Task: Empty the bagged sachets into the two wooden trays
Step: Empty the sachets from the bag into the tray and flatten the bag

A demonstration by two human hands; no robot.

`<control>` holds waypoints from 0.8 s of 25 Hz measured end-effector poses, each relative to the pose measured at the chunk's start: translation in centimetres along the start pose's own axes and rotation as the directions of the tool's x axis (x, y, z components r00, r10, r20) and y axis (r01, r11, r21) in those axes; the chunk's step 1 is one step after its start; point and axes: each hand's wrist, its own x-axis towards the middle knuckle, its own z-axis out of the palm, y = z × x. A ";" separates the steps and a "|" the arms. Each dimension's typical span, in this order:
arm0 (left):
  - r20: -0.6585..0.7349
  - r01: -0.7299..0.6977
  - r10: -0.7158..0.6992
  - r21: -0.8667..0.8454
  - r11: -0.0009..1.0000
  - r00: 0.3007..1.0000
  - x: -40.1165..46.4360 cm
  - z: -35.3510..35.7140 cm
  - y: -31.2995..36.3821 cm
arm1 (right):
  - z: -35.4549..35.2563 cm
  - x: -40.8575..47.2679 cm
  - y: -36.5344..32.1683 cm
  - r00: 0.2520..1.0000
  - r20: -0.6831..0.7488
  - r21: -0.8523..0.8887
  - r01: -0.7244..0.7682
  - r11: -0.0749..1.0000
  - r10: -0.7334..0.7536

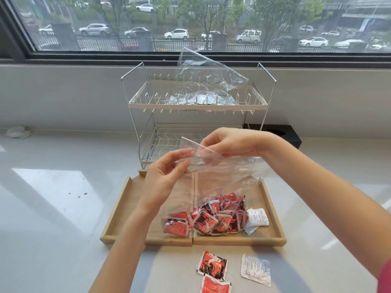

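A clear plastic bag hangs over two wooden trays, its bottom full of red sachets. My left hand pinches the bag's near lip at the top. My right hand pinches the far lip, holding the mouth apart. The left tray and right tray sit side by side; the bag's bottom rests across both. Two white sachets lie in the right tray beside the bag.
Two red sachets and a white sachet lie loose on the counter in front of the trays. A two-tier wire rack stands behind, its top shelf holding another clear bag of bluish sachets. A black box sits at the back right.
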 end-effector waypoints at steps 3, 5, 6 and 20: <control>-0.036 0.025 -0.026 -0.018 1.000 0.999 -0.3 -0.2 -0.2 | -1.1 -1.0 -0.6 0.991 -0.123 0.092 0.065 0.994 -0.054; -0.042 0.026 -0.027 -0.028 0.999 0.999 -0.4 -0.1 -0.1 | -1.3 -1.3 -0.5 0.987 -0.142 0.107 0.084 0.991 -0.068; -0.040 0.023 -0.024 -0.032 0.999 0.999 -0.4 0.0 -0.1 | -1.2 -1.3 -0.4 0.987 -0.146 0.088 0.076 0.993 -0.063; -0.084 0.036 -0.040 -0.047 0.998 0.996 -0.1 -0.6 -0.4 | -3.3 -3.8 3.6 0.981 -0.094 0.038 -0.166 0.985 0.169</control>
